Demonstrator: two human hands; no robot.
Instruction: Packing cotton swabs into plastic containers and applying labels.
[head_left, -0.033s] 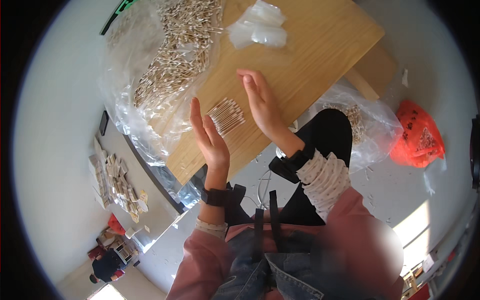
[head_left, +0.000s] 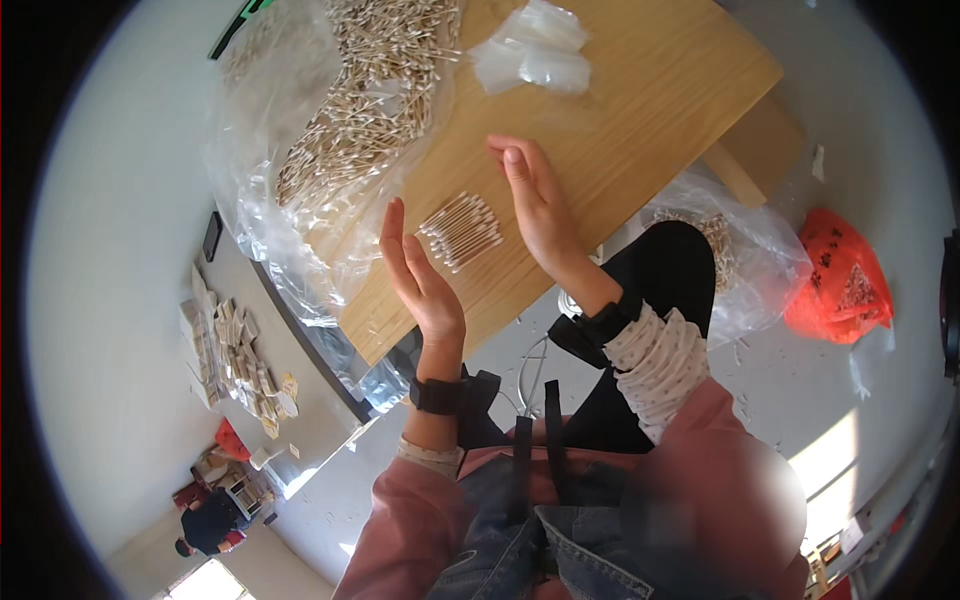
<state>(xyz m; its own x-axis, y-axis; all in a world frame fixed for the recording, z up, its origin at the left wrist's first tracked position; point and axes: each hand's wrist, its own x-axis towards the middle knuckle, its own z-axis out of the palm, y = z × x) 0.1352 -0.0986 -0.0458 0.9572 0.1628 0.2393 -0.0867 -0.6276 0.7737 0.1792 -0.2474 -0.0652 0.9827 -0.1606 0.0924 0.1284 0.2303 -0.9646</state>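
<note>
A small flat bundle of cotton swabs lies on the wooden table, the sticks roughly side by side. To its left is my left hand, fingers stretched up and thumb apart, near the bundle's left end. My right hand is on the other side, palm turned inward, fingers extended and slightly bent at the tips. Neither hand holds anything; the bundle sits in the gap between them. Beyond my left hand, a large clear plastic bag spills a heap of loose cotton swabs over the table.
Clear plastic bags are stacked at the table's far side. Below its right edge, an open plastic bag holds more swabs beside a red bag. Packets cover a side table at left. A person is in the background.
The view has shifted slightly, moving the scene a little to the right. My left hand sits slightly farther from the swab bundle; both hands keep their open pose.
</note>
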